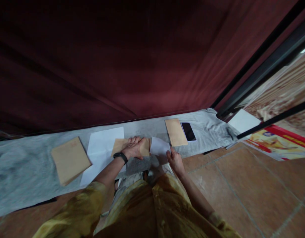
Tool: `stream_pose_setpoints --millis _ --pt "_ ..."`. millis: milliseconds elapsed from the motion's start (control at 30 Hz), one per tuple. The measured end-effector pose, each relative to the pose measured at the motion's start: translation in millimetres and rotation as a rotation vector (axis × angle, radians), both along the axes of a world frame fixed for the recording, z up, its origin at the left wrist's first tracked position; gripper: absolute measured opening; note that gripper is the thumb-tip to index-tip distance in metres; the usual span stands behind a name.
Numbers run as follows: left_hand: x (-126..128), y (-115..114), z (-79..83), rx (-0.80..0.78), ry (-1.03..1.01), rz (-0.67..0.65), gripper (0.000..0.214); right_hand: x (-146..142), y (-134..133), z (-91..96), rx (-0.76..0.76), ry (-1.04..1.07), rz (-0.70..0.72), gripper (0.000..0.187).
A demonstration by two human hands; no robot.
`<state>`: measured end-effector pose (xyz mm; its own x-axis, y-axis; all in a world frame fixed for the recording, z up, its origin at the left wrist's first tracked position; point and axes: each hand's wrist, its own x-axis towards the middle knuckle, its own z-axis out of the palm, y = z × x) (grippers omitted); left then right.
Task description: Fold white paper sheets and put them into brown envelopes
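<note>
A brown paper envelope [144,149] lies crosswise in front of me, its open end toward the right. My left hand [133,148], with a black band on the wrist, rests flat on the envelope, fingers spread. My right hand [175,161] pinches the right edge of a folded white paper [159,146]. That paper's left edge meets the envelope's open end; I cannot tell whether it reaches inside. Under the envelope's left part is a large white sheet [106,140].
A stack of brown envelopes [71,160] sits at left on the grey cloth [25,165]. Right of my hands lie another brown envelope [176,132] and a phone [188,131]. A dark red curtain [142,66] hangs behind; a printed box [279,142] stands at far right.
</note>
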<state>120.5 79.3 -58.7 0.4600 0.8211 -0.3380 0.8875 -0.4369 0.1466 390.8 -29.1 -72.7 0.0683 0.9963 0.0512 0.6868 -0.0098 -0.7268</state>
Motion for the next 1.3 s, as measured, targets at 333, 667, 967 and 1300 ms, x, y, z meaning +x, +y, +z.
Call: stream_pose_setpoints --millis 333,667,967,1300 --pt "-2.6 -3.1 -5.1 -0.004 -0.028 0.021 0.132 -2.4 -1.0 -0.6 0.010 0.036 -0.012 0.036" --pt "-11.2 -2.9 4.7 -0.027 -0.045 -0.121 0.111 -12.8 21.1 -38.5 -0.190 1.047 -0.421 0.037" --pt "-17.0 -3.3 5.6 -0.039 -0.087 -0.092 0.112 -21.0 16.1 -49.3 -0.389 1.014 -0.407 0.026" --pt "-14.5 -5.9 5.5 0.002 0.000 -0.059 0.111 -17.9 26.1 -38.1 -0.518 0.674 -0.238 0.024"
